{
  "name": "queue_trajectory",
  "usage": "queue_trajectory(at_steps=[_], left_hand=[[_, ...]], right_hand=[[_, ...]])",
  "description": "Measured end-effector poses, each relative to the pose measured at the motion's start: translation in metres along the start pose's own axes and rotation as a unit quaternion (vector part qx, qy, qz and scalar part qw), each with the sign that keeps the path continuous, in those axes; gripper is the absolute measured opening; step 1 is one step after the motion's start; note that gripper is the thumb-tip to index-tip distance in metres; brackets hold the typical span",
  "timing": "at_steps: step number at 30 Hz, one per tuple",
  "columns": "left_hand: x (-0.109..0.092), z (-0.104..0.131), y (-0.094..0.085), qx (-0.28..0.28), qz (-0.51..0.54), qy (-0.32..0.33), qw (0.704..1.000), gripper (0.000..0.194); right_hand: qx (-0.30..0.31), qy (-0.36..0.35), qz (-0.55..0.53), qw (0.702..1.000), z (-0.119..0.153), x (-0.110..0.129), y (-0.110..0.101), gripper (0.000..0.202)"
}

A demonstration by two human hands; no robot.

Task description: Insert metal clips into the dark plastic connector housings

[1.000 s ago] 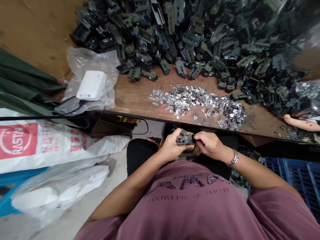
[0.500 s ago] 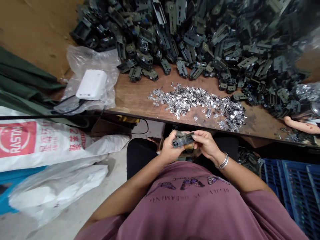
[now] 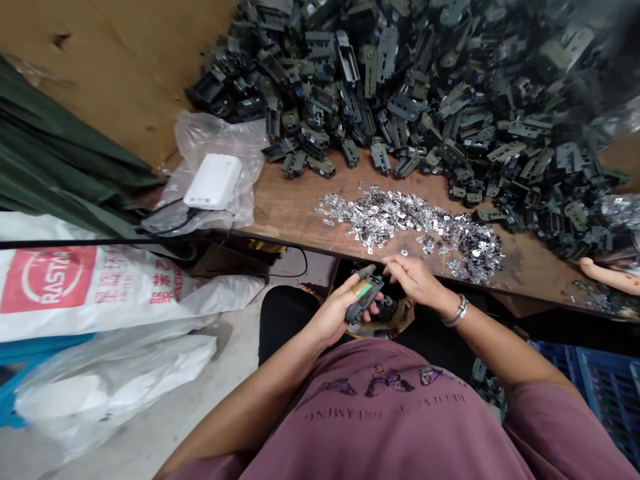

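My left hand (image 3: 336, 312) is wrapped round a dark grey-green plastic toy part (image 3: 364, 303), held tilted above my lap. A bright green patch shows on the part's upper face. Just to its right, my right hand (image 3: 417, 280) is apart from it, with thumb and fingertips pinched together by the desk's front edge. Whatever those fingertips hold, if anything, is too small to make out. On the desk beyond them lies a heap of small shiny metal clips (image 3: 385, 217).
A large pile of similar dark plastic parts (image 3: 400, 107) covers the back of the desk (image 3: 280, 207). At the left, a white box (image 3: 214, 181) with a cable lies on clear plastic. Below my hands is an open container (image 3: 404, 319). Blue crates (image 3: 607, 380) stand at right.
My right hand has come off the plastic part and moved slightly right. My left hand now holds the part alone, turned so the green patch shows. The view has shifted.
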State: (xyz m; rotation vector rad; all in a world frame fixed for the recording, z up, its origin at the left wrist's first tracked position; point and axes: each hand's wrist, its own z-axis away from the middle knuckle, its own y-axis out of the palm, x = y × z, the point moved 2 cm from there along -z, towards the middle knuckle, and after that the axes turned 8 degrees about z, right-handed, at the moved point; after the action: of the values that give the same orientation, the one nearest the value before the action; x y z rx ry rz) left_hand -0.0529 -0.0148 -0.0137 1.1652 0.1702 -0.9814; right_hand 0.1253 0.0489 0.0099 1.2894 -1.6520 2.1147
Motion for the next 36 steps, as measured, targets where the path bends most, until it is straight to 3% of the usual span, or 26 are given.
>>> queue_trajectory(at_steps=[3, 5, 8, 15, 19, 23, 28, 32, 36], left_hand=[[-0.001, -0.004, 0.003, -0.019, 0.056, 0.005, 0.998, 0.039], [-0.003, -0.005, 0.007, -0.029, 0.073, 0.01, 0.997, 0.038], [-0.008, -0.006, 0.011, -0.056, 0.064, 0.022, 0.996, 0.032], [-0.007, -0.012, 0.006, -0.101, 0.048, 0.022, 0.993, 0.029], [-0.002, -0.014, 0.009, -0.099, 0.029, 0.016, 0.995, 0.028], [-0.001, -0.013, 0.014, -0.096, 0.006, 0.016, 0.995, 0.029], [0.002, -0.011, 0.02, -0.099, -0.021, 0.0, 0.995, 0.029], [0.006, -0.009, 0.023, -0.097, -0.027, -0.008, 0.995, 0.031], [0.007, -0.008, 0.022, -0.103, -0.027, -0.002, 0.994, 0.031]], right_hand=[[-0.038, 0.035, 0.22, 0.974, -0.031, -0.009, -0.012, 0.027], [-0.017, 0.073, 0.334, 0.94, -0.047, -0.013, -0.012, 0.022], [0.03, 0.105, 0.402, 0.909, -0.054, -0.017, -0.012, 0.02], [0.042, 0.127, 0.43, 0.893, -0.028, -0.033, -0.041, 0.023], [-0.025, 0.165, 0.424, 0.89, -0.021, -0.048, -0.054, 0.027], [-0.071, 0.152, 0.373, 0.913, -0.018, -0.047, -0.05, 0.024], [-0.014, 0.1, 0.384, 0.918, -0.023, -0.031, -0.032, 0.02], [0.03, 0.093, 0.384, 0.918, -0.035, -0.031, -0.028, 0.025], [0.009, 0.091, 0.365, 0.927, -0.039, -0.041, -0.035, 0.026]])
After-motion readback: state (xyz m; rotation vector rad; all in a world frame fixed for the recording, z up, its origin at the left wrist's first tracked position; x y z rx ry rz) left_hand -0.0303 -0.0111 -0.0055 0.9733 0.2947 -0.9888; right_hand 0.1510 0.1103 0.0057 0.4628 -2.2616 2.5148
